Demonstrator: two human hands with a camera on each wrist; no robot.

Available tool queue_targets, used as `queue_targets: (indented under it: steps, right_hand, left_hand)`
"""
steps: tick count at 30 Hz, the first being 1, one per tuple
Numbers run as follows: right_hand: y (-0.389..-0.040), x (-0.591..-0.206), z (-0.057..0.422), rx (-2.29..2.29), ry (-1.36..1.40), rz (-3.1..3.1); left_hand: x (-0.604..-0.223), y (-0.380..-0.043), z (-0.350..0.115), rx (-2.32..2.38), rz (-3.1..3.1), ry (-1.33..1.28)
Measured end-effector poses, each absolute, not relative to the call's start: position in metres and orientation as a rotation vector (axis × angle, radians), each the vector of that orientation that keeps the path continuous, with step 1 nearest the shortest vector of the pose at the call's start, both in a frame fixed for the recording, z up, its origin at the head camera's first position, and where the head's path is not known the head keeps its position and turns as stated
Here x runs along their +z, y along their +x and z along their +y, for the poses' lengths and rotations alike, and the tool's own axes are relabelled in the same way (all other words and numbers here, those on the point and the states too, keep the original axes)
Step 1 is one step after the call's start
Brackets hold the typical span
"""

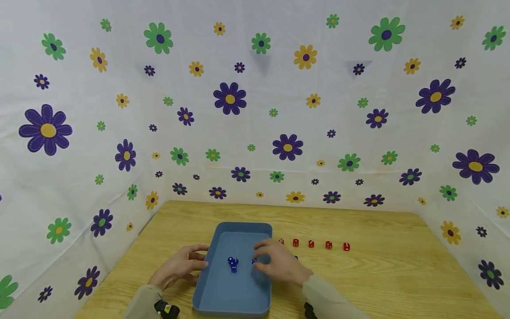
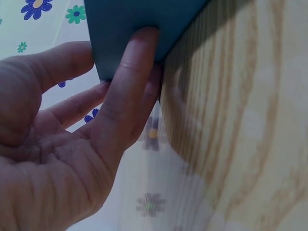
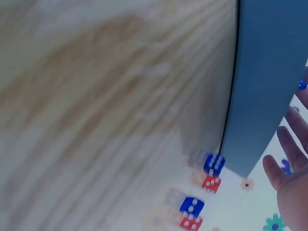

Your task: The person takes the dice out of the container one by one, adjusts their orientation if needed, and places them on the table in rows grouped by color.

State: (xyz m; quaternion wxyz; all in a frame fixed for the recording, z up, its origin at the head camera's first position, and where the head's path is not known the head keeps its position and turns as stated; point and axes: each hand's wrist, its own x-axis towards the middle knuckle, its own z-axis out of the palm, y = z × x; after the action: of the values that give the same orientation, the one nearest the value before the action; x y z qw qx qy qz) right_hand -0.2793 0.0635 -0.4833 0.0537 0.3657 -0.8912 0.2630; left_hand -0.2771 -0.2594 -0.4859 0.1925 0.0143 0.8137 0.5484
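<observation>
A blue plastic tray (image 1: 239, 305) lies on the table with a small cluster of blue dice (image 1: 233, 262) inside it. My left hand (image 1: 181, 267) is at the tray's left side, its fingertips (image 2: 144, 41) against the outer wall. Over the tray's right half, my right hand (image 1: 280, 260) pinches one blue die (image 1: 254, 261) between thumb and finger. That die also shows at the edge of the right wrist view, close to the fingers. Two blue dice (image 3: 192, 206) stand outside the tray by the red ones; in the head view my right hand partly hides them.
A row of several red dice (image 1: 328, 245) runs along the wooden table (image 1: 382, 274), right of the tray. Behind and on both sides hangs a white cloth (image 1: 255, 124) printed with flowers.
</observation>
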Motion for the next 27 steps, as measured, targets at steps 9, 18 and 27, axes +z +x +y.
queue_targets:
  steps: [9, 18, 27]
  right_hand:
    - [-0.279, -0.479, 0.098, 0.934, 0.952, -2.640]
    - [-0.273, -0.482, 0.146, 0.894, 0.749, -2.714]
    - [-0.275, -0.493, 0.177, 0.754, 0.704, -2.756]
  left_hand:
    - [-0.487, -0.277, -0.261, 1.559, 2.265, 0.070]
    - [-0.489, -0.277, -0.263, 1.548, 2.281, 0.059]
    - [-0.489, -0.278, -0.263, 1.559, 2.248, 0.082]
